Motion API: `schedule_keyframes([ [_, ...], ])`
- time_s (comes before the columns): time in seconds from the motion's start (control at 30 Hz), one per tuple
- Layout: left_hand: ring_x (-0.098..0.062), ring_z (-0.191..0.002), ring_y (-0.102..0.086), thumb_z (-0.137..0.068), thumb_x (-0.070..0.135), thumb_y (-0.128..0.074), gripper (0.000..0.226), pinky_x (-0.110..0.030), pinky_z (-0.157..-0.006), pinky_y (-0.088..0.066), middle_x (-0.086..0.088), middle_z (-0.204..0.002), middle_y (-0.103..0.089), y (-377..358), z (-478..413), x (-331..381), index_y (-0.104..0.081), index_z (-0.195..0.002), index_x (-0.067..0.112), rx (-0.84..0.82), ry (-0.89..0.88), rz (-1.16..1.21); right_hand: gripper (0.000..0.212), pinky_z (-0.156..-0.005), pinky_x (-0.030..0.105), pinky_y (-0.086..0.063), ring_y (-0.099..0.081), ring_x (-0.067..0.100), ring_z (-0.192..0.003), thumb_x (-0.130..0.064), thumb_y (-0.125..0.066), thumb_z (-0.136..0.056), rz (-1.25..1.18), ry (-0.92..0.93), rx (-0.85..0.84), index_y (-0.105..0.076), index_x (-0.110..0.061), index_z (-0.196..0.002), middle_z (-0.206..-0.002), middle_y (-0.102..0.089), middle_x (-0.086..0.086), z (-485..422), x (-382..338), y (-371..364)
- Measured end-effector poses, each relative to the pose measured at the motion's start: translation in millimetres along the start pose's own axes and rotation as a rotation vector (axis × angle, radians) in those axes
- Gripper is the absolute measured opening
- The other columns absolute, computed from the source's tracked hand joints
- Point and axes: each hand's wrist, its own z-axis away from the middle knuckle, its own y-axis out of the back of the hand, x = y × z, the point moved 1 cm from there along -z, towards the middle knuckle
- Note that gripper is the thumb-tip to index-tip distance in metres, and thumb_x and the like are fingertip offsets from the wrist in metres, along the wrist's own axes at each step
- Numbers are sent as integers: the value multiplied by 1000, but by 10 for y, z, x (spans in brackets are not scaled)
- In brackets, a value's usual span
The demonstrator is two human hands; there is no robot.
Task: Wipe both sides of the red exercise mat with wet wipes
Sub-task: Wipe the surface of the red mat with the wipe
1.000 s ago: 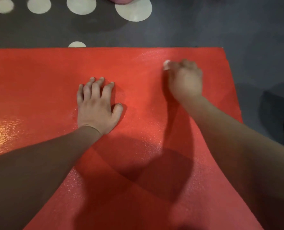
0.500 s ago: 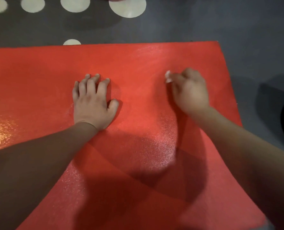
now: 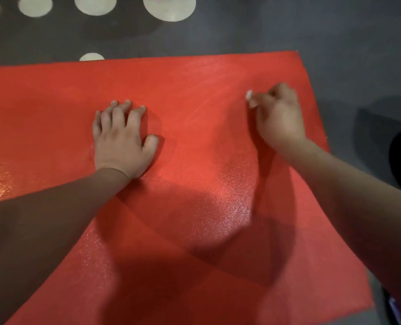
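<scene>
**Thin mat braced by one hand, wipe bunched in the other**

The red exercise mat (image 3: 194, 231) lies flat on the floor and fills most of the view, running from the person's body out to a straight far edge, with its far right corner in sight. Its finely pebbled skin shows a sheen in patches, which I take for damp. It looks thin, light and floppy, probably foam, so it would likely slide or ruck under a sideways rub unless pinned. For turning it to the second side, the exposed far right corner or the right edge seems the easiest place to take hold. A limp sheet like this should peel up from a corner and would sag if lifted from the middle.

Both bare forearms reach forward over the mat from the near side. The left hand (image 3: 122, 141) rests palm down near the mat's middle, fingers a little spread and fingertips pressed to the surface. It appears to be a brace. The right hand (image 3: 279, 118) sits farther out, towards the right edge, its fingers curled and pinching a wadded wet wipe (image 3: 250, 97). Only a small white tuft of it shows past the fingertips. The wipe is soft and crushes small, so pressure has to come through the fingers. Faint pale streaks fan across the mat beyond this hand.

Past the far edge lies dark grey floor (image 3: 335, 31) with pale discs (image 3: 169, 8).
</scene>
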Motion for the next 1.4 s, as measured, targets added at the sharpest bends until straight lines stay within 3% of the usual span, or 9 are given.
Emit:
schedule_keyframes([
  [0.13, -37, -147, -31, -83, 52, -43, 68, -58, -122, -18, -14, -151, -46, -1, 5, 0, -54, -141, 18, -2, -1, -6, 42, -85, 44, -45, -56, 42, -92, -26, -38, -94, -18, -334, -41, -74, -8, -106, -99, -59, 20, -149, -8, -69],
  [0.33, -37, -146, -32, -83, 53, -41, 69, -59, -121, -19, -14, -150, -46, 9, 7, 3, -54, -141, 18, 1, -5, -13, 26, -86, 38, -48, -60, 28, -90, -18, -51, -91, -275, 348, -297, -72, -18, -104, -95, -68, 6, 132, -751, -38],
  [0.53, -37, -145, -33, -83, 51, -43, 67, -59, -121, -19, -15, -149, -48, 15, 19, -5, -55, -140, 17, 15, -3, 9, 31, -87, 33, -43, -60, 33, -95, -26, -47, -90, -243, -357, -91, -68, -6, -100, -105, -59, 17, -137, -341, 27],
  [0.63, -37, -145, -33, -83, 51, -43, 67, -58, -122, -18, -14, -149, -48, 8, 22, 6, -55, -140, 18, 12, -4, 12, 50, -80, 29, -45, -60, 25, -81, -39, -38, -84, -273, -199, -94, -68, -8, -109, -108, -57, 14, -103, -415, 103],
  [0.8, -37, -145, -33, -83, 52, -42, 68, -58, -122, -18, -15, -148, -48, 5, 8, -4, -55, -140, 18, 10, -5, 12, 20, -80, 36, -50, -61, 35, -82, -17, -56, -93, -180, 122, -171, -72, -8, -101, -95, -58, 17, 15, -378, -16],
  [1.0, -38, -145, -33, -83, 53, -43, 68, -60, -121, -18, -15, -149, -47, 4, 0, -15, -54, -140, 18, 1, -12, 7, 32, -84, 41, -48, -63, 43, -89, -22, -47, -97, -18, -354, -80, -72, -9, -111, -110, -58, 23, -263, -210, -51],
  [1.13, -38, -145, -34, -83, 51, -44, 67, -59, -121, -19, -15, -148, -48, 8, 12, -14, -55, -140, 18, 1, -12, 8, 28, -80, 29, -47, -59, 27, -94, -12, -51, -95, -219, -17, -215, -72, -12, -112, -108, -59, 13, -104, -961, -148],
  [1.27, -38, -144, -35, -85, 47, -44, 64, -59, -120, -21, -15, -146, -50, 10, 1, -31, -55, -140, 17, 9, -22, 9, 28, -78, 39, -52, -60, 35, -85, -19, -50, -94, -237, 438, -331, -72, -5, -103, -96, -60, 17, -28, -1221, -172],
  [1.4, -38, -145, -33, -84, 45, -44, 64, -59, -121, -20, -14, -147, -49, 19, 2, -24, -55, -141, 17, -10, -18, 5, 27, -84, 39, -46, -62, 40, -91, -13, -50, -94, -54, -67, -124, -72, -7, -108, -105, -60, 21, -413, -606, -177],
])
